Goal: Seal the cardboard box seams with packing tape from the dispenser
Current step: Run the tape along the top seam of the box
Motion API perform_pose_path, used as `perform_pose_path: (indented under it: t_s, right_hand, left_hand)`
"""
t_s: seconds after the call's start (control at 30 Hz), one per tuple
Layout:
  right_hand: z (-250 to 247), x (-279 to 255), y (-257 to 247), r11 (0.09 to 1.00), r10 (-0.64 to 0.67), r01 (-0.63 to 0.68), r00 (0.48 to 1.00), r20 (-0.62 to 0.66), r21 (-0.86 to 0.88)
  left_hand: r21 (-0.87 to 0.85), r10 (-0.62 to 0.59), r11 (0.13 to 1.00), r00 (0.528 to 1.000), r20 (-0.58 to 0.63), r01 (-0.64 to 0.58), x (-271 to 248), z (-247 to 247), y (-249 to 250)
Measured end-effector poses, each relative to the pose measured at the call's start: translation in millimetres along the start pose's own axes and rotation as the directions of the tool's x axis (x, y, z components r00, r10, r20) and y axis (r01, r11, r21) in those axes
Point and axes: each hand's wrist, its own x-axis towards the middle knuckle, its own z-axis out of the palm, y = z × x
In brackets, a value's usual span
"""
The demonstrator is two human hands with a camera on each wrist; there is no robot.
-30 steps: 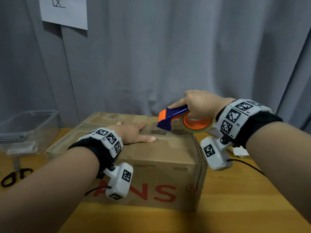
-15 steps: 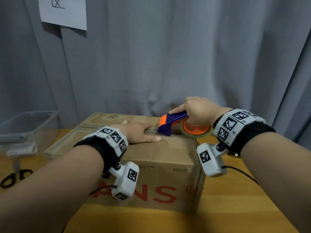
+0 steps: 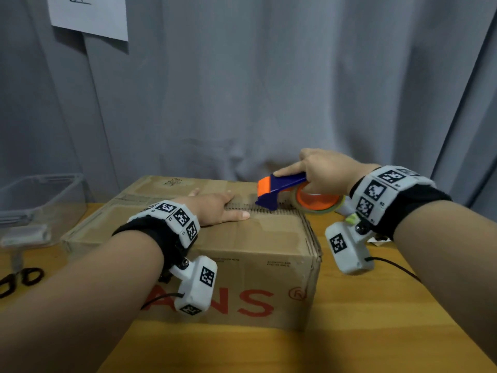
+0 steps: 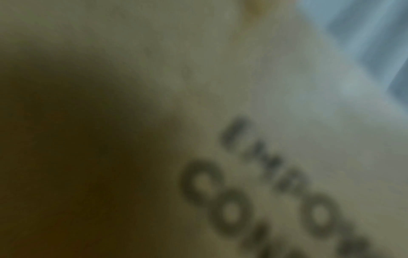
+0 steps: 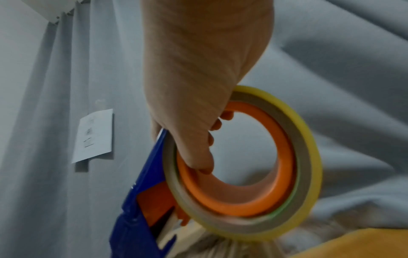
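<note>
A brown cardboard box [image 3: 258,238] with red letters on its front stands on the wooden table. Its top flaps meet at a seam [image 3: 252,207] showing corrugated edges. My left hand [image 3: 215,208] lies flat on the top, fingers straight, pressing beside the seam. My right hand [image 3: 320,170] grips a blue and orange tape dispenser [image 3: 279,191] with a roll of clear tape [image 3: 317,203]; its blue nose touches the seam near the box's right end. In the right wrist view my fingers curl through the orange core [image 5: 238,192]. The left wrist view shows only blurred cardboard [image 4: 264,122] with print.
A clear plastic bin [image 3: 37,205] stands at the left on the wooden table [image 3: 363,332]. Black scissors [image 3: 18,281] lie in front of it. A grey curtain [image 3: 269,90] hangs right behind the box, with a paper sheet [image 3: 88,14] pinned on it.
My right hand has lowered the dispenser from above the box until its nose rests on the seam. My left hand stayed flat on the top.
</note>
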Motion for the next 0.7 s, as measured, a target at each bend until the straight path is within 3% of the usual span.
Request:
perform_pose_path:
  t_s: [0.1, 0.43, 0.7]
  right_hand:
    - [-3, -16, 23, 0.995, 0.095, -0.094, 0.995, -0.013, 0.018]
    - [18, -25, 27, 0.978, 0.175, -0.171, 0.984, -0.026, 0.122]
    - [48, -33, 39, 0.921, 0.217, -0.179, 0.973, -0.073, 0.347]
  left_hand:
    - [0.015, 0.002, 1.000, 1.000, 0.005, -0.003, 0, -2, 0]
    - [0.062, -0.024, 0.998, 1.000, 0.007, 0.023, -2, -4, 12]
    - [0.117, 0.073, 0.990, 0.997, 0.003, -0.073, 3, -2, 46]
